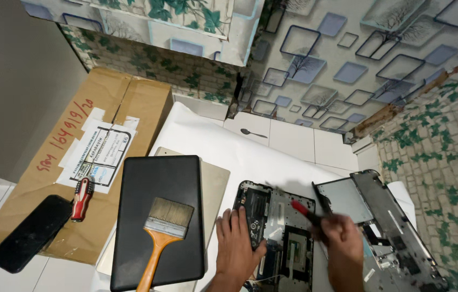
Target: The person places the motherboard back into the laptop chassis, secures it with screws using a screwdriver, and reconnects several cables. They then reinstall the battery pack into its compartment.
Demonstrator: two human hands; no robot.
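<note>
An opened laptop base (pixel 280 216) with its circuit board showing lies on white paper. My left hand (pixel 237 246) rests flat on its left edge, thumb over the dark corner part. My right hand (pixel 339 243) grips a red-handled screwdriver (pixel 305 211), blurred, with its red end pointing up and left over the board. To the right lies a separated grey laptop cover (pixel 380 216) with a silver plate in it.
A closed black laptop (pixel 161 216) lies left of my hands with an orange-handled paintbrush (pixel 161 235) on it. On the cardboard box (pixel 77 157) are a small red screwdriver (pixel 82 199) and a black phone (pixel 31 232). Patterned walls stand behind.
</note>
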